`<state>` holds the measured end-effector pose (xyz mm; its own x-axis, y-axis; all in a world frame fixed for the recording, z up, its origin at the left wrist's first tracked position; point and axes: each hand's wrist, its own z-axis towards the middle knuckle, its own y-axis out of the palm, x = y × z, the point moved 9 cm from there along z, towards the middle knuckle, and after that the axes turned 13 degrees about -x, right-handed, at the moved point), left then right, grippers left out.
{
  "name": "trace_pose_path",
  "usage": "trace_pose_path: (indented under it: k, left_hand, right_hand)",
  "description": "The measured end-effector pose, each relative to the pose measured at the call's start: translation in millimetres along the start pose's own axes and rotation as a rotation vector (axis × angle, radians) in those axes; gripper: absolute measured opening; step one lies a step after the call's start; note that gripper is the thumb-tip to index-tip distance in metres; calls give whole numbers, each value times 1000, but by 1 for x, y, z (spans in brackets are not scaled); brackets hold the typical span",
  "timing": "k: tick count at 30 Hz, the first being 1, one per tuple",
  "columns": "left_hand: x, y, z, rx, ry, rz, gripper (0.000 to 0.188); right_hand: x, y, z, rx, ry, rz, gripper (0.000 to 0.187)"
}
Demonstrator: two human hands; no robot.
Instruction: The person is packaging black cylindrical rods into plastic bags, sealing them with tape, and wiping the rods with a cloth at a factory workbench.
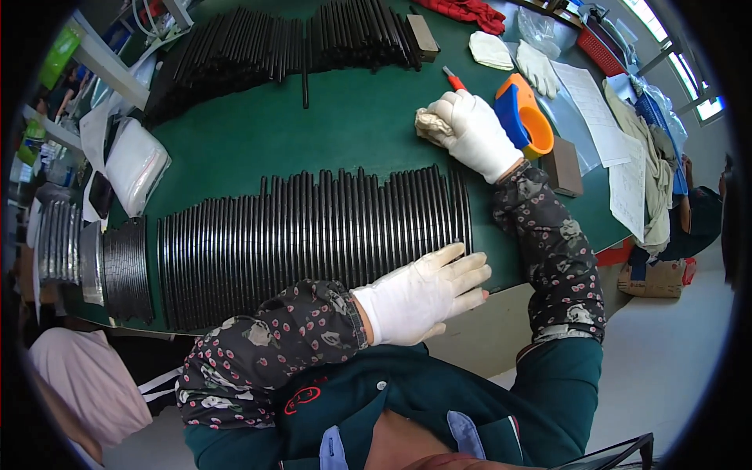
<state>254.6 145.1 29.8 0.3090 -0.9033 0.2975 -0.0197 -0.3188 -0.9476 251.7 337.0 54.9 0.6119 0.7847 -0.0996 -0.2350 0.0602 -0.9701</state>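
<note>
A long row of glossy black rods [298,243] lies side by side on the green tabletop [235,141] in front of me. My left hand [419,298], in a white glove, rests over the near right end of this row with its fingers stretched out. Farther right, my gloved right hand [474,137] is closed around a crumpled beige cloth [433,125]. A red-tipped pen-like thing [453,78] pokes out just beyond that hand; whether the fingers hold it too, I cannot tell. Beside the right hand stands an orange and blue tape dispenser [533,129].
More black rods [243,47] are piled at the far side, ending at a small block [423,37]. A brown block [562,168], white gloves [536,66] and paper sheets [595,117] lie at right. Plastic-wrapped packs [135,166] and a dark bundle [127,270] sit at left.
</note>
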Motion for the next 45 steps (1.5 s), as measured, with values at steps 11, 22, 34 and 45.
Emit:
trace_pose_path:
  k: [11,22,34,45]
  left_hand:
    - [0,2,-2,-22,-10,-43,65]
    - [1,0,0,-17,-26,4,63]
    - [1,0,-2,-3,-25,15,62]
    - [-10,-30,-8,123,42,-3,63]
  right_hand:
    - [-49,-6,-3,-77,-196,468,23]
    - [35,12,13,-274,322,302,32]
    - [25,14,-5,-262,315,504,33]
    - [47,-40,-77,197,361,838,35]
